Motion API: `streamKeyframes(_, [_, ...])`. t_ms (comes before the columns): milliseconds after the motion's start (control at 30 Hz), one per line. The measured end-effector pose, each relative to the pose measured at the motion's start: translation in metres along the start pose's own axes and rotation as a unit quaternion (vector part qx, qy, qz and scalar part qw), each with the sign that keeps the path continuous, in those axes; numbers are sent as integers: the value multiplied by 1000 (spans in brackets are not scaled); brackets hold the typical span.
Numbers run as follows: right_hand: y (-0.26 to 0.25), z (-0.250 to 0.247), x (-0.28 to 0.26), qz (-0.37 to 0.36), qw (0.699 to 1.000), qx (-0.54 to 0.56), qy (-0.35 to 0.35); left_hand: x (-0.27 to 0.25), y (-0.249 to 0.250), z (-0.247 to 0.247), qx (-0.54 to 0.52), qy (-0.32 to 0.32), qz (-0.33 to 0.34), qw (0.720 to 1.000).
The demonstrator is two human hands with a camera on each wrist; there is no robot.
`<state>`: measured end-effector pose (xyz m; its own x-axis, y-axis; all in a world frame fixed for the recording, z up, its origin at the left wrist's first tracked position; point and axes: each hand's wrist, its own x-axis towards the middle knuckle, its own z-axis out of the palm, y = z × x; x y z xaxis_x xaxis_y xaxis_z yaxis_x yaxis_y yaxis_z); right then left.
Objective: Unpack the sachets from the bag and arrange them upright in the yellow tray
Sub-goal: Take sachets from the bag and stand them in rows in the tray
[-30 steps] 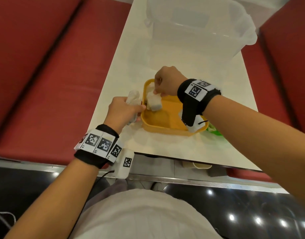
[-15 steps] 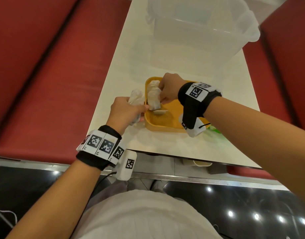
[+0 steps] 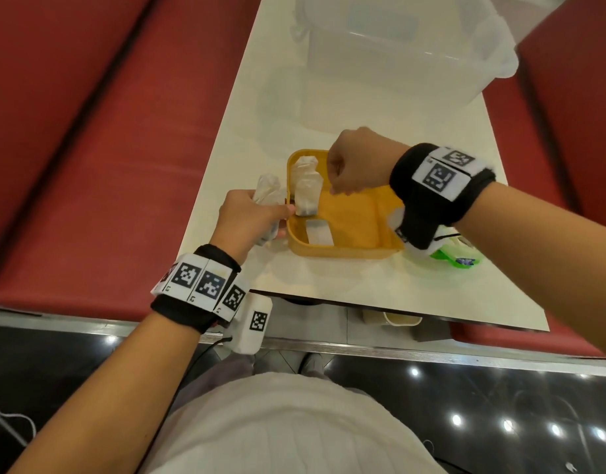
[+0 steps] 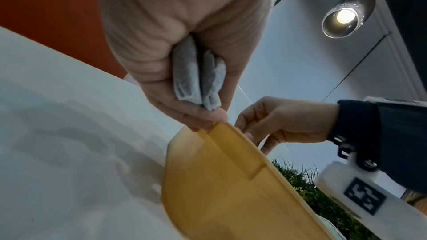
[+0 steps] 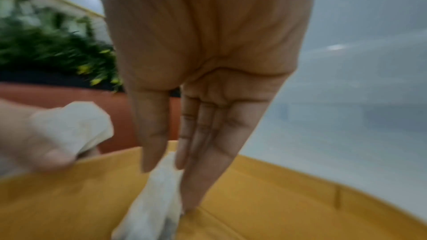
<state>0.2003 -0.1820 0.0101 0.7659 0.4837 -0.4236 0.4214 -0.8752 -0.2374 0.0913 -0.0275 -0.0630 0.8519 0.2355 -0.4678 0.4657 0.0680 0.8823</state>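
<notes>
The right hand hangs over the far left corner of the shallow yellow plastic tray. In the right wrist view its fingers point straight down, thumb and forefinger narrowly apart beside a white paper sachet, but blur hides whether they pinch it. In the head view that sachet stands upright against the tray's left wall with another just behind it. The left hand is curled round a bunch of further white sachets at the tray's left rim, its thumb touching the rim. One flat white sachet lies on the tray floor. The crumpled green and clear plastic bag sits on the white table beside the tray. I judge the task early: two are standing, while the held bunch and the flat one remain.
</notes>
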Motion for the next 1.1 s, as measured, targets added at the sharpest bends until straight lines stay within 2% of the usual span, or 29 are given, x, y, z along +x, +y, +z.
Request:
streamKeyframes(100, [-6, 14, -13, -74, 979, -161, -97, -1, -1, 1, -20, 1, -12, 1000])
streamKeyframes(233, [-19, 43, -9, -147, 933, -277, -179, -3, -3, 2, -20, 9, -18, 1000])
streamKeyframes(367, [-22, 54, -3, -210, 895, -352, -174, -4, -4, 3, -35, 11, -29, 999])
streamKeyframes(567, [-20, 61, 3, -254, 864, -401, -165, -5, -5, 3, -45, 11, -44, 998])
streamKeyframes(667, [-16, 60, 5, -247, 881, -370, -159, -5, -5, 2, -53, 9, -49, 997])
streamKeyframes(800, [-10, 43, 11, -183, 957, -187, -128, -6, -5, 2, -57, 5, -50, 997])
streamKeyframes(933, [-2, 27, 20, -104, 985, -47, -131, -7, -3, 3, -55, 6, -46, 997])
streamKeyframes(1100, [5, 27, 27, -60, 997, 52, 19, -10, -2, 3, -50, 3, -47, 998])
